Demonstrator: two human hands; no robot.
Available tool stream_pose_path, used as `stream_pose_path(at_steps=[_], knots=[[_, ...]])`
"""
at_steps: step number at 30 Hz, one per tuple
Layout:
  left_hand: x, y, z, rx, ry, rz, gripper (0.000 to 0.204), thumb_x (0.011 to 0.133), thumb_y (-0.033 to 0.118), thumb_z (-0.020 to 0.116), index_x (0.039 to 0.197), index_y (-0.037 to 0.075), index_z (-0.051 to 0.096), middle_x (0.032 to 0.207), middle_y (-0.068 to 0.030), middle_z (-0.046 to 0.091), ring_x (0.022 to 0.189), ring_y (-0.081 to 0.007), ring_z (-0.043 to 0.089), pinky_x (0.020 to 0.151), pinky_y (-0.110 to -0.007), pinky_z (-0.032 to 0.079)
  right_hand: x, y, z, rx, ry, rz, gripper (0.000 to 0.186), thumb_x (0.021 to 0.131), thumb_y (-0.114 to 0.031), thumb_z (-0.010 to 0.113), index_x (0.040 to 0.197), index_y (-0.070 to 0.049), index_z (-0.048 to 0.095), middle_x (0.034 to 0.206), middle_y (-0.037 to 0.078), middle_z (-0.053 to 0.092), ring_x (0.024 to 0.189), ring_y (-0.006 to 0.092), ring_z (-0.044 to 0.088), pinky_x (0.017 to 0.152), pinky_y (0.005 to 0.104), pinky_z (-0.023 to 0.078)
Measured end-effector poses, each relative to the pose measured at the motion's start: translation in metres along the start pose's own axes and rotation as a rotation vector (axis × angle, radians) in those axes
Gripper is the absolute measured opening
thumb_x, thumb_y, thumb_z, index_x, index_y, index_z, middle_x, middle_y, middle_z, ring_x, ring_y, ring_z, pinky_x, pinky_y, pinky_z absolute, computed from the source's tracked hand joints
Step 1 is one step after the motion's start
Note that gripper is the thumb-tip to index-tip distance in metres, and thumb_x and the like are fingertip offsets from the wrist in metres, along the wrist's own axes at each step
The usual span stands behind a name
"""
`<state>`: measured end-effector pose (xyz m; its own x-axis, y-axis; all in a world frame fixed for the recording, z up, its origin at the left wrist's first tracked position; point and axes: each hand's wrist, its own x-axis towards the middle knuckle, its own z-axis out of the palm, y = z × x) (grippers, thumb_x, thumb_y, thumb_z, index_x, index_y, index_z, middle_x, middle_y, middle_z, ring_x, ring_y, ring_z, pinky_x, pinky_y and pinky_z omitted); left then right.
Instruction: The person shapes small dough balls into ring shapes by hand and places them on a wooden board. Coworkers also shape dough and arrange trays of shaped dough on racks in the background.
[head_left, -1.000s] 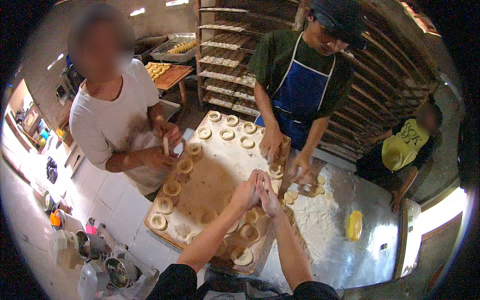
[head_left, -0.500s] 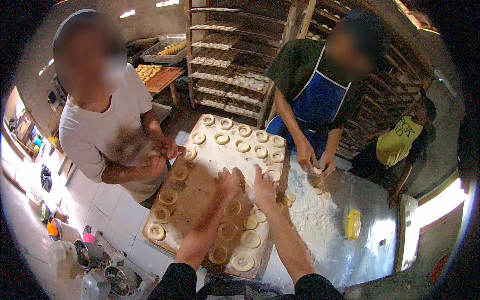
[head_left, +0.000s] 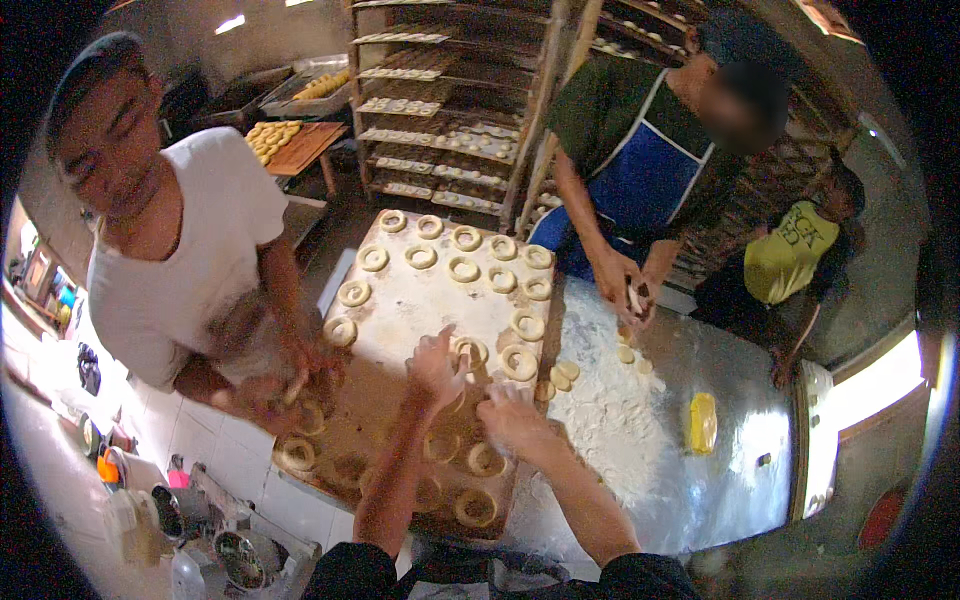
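Note:
My left hand [head_left: 437, 372] is over the middle of a floured wooden board [head_left: 400, 285], its fingers apart. Thumb and fingertips are at the left edge of a raw dough ring [head_left: 472, 350], which lies on the board. To its right and nearer me is my right hand [head_left: 517, 425], bent at the wrist; motion smears its fingers, so any hold is unclear. Below it sit more dough rings [head_left: 486, 459]. Another dough ring [head_left: 517, 362] lies just beyond my right hand. Several rings line the board's far and right sides; shadow darkens its near part.
A person in a white shirt [head_left: 190, 220] leans over the board's left side, hands near its rings. Across the metal table [head_left: 670, 490], a person in a blue apron [head_left: 640, 190] handles dough. Flour [head_left: 610, 420], small dough pieces [head_left: 564, 375] and a yellow item [head_left: 702, 424] lie there. Behind stands a tray rack [head_left: 440, 110].
My right hand has drawn back toward me, and my left has moved slightly left and nearer. The white-shirted person's hands have come down to the board's near left. The whole view has shifted slightly.

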<state>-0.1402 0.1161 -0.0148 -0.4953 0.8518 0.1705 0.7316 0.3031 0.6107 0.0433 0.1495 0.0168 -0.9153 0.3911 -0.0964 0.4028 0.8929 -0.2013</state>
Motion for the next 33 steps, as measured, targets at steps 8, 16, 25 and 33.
stream_pose_path(at_steps=[8,16,25,33], knots=[[-0.065,0.053,-0.024,-0.379,0.096,0.096,0.033,0.088,0.005,0.059,0.12,0.003,0.056,0.097,-0.0178,0.057,0.083,-0.0268,0.06,0.072,-0.037,0.05,-0.125,0.065,0.02,0.83,0.294,0.587,0.037,0.084,-0.028,0.068,0.113,-0.009,0.057,0.111,0.016,0.064,0.095,0.0333,0.064,0.088,0.0475,0.049],[-0.131,0.155,0.077,-0.362,-0.221,0.122,0.022,0.092,0.015,0.057,0.111,0.004,0.059,0.077,-0.0177,0.062,0.07,-0.0318,0.063,0.064,-0.04,0.05,-0.187,0.131,0.061,0.192,0.228,0.594,0.037,0.081,-0.03,0.07,0.11,-0.008,0.061,0.101,0.017,0.066,0.091,0.0368,0.064,0.082,0.0517,0.049],[-0.188,0.236,0.097,-0.688,-0.435,-0.087,0.029,0.09,0.024,0.07,0.108,0.002,0.067,0.085,-0.0061,0.071,0.084,-0.0115,0.067,0.072,-0.027,0.053,-0.267,0.123,0.005,1.419,0.382,0.333,0.052,0.079,-0.004,0.071,0.12,-0.007,0.04,0.095,0.01,0.062,0.083,0.0187,0.063,0.069,0.0325,0.052],[-0.223,0.277,0.102,-0.377,-0.239,0.061,0.024,0.077,0.005,0.073,0.098,0.0,0.062,0.082,-0.0116,0.065,0.077,-0.0221,0.066,0.07,-0.033,0.052,-0.275,0.115,0.017,0.567,0.675,0.575,0.057,0.078,0.0,0.064,0.129,-0.004,0.039,0.102,0.012,0.06,0.09,0.0251,0.061,0.084,0.0341,0.048]])
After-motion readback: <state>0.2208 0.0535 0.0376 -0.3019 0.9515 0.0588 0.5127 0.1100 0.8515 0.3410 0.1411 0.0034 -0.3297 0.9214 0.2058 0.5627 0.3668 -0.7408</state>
